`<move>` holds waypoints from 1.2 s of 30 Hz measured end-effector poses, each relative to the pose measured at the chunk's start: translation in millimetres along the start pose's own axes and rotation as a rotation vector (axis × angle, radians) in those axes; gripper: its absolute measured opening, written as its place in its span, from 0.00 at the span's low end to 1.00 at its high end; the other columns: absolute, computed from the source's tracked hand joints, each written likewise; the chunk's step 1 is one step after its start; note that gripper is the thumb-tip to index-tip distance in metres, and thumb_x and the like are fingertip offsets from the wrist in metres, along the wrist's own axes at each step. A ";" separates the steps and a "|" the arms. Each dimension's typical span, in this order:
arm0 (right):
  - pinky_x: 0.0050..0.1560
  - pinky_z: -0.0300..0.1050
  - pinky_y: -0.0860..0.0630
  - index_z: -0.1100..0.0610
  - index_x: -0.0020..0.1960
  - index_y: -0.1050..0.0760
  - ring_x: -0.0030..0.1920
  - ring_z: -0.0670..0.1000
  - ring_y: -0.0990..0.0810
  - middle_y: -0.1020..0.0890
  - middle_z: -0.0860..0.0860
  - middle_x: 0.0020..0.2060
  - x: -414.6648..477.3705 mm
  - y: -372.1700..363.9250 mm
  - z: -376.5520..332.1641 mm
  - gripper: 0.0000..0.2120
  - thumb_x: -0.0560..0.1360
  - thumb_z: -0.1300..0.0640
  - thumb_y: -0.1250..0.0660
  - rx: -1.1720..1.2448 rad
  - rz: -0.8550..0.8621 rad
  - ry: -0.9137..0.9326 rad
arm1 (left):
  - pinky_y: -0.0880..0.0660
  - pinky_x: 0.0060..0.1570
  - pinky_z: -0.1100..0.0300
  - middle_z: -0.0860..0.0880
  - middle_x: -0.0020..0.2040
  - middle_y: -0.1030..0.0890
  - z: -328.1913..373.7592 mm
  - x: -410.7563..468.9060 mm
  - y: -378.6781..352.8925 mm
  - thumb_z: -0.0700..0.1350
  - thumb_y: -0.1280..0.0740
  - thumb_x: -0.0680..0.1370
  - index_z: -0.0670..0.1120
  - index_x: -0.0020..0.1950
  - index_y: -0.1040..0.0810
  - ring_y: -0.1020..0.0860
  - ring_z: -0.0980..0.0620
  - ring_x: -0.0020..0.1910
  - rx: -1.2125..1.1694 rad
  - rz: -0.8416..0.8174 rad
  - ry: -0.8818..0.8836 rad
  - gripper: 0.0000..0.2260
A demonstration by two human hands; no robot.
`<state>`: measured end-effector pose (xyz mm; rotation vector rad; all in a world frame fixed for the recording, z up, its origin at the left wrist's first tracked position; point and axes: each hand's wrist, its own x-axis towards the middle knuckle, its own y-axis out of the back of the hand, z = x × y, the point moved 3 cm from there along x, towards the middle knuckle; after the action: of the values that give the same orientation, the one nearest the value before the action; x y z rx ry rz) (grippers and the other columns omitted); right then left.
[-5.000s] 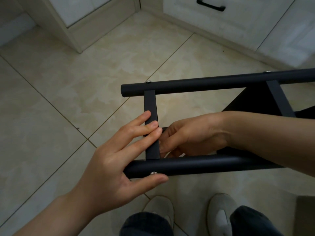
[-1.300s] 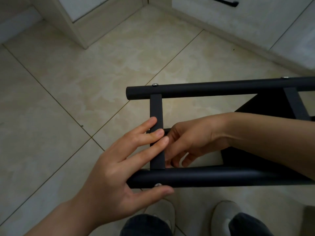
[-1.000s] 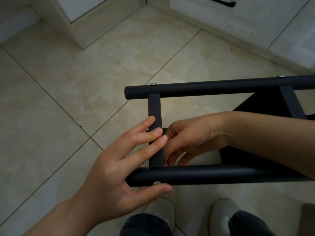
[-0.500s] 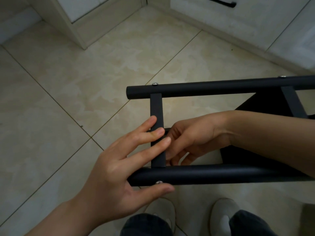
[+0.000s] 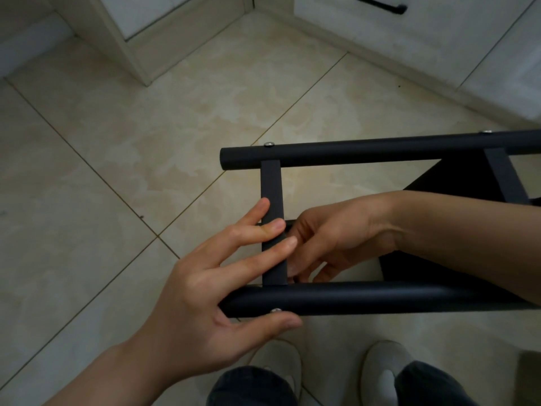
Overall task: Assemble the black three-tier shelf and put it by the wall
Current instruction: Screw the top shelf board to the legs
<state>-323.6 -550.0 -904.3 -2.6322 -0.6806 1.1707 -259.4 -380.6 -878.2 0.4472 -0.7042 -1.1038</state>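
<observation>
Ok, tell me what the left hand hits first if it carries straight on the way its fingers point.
The flat black metal crossbar: the straight fingers of the left hand lie across it. Just beyond sits the right hand, fingers curled, though its depth is unclear.

FLOOR: beige marbled glossy tiles point(image 5: 181, 118), thin dark grout lines | FAR EDGE: carries white panelled cabinets point(image 5: 439, 39) along a pale plinth | NEAR EDGE: bears two pale grey shoes point(image 5: 383, 361), side by side
</observation>
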 end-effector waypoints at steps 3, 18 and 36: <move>0.52 0.44 0.26 0.57 0.46 0.20 0.42 0.46 0.21 0.18 0.50 0.41 2.5 0.1 1.0 0.06 0.78 0.60 0.35 0.000 0.005 -0.012 | 0.32 0.73 0.52 0.45 0.68 0.24 0.1 -0.2 -0.2 0.57 0.28 0.75 0.44 0.68 0.25 0.32 0.45 0.77 0.000 0.004 -0.003 0.26; 0.54 0.47 0.26 0.57 0.49 0.20 0.48 0.50 0.21 0.18 0.53 0.46 3.2 -2.9 2.0 0.07 0.80 0.61 0.37 0.039 0.002 0.031 | 0.32 0.73 0.50 0.44 0.69 0.25 -1.4 -0.5 -1.3 0.58 0.29 0.76 0.42 0.67 0.24 0.32 0.43 0.76 -0.011 0.004 -0.003 0.27; 0.53 0.46 0.25 0.59 0.49 0.20 0.45 0.49 0.21 0.18 0.53 0.44 4.2 -2.1 2.2 0.05 0.76 0.62 0.35 0.077 -0.026 0.038 | 0.33 0.73 0.52 0.45 0.69 0.26 -0.9 0.1 -1.2 0.58 0.29 0.76 0.44 0.67 0.25 0.32 0.44 0.77 -0.006 0.017 -0.017 0.26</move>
<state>-323.5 -546.2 -907.8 -2.5673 -0.6473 1.1135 -259.4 -381.1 -879.6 0.4262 -0.7183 -1.0949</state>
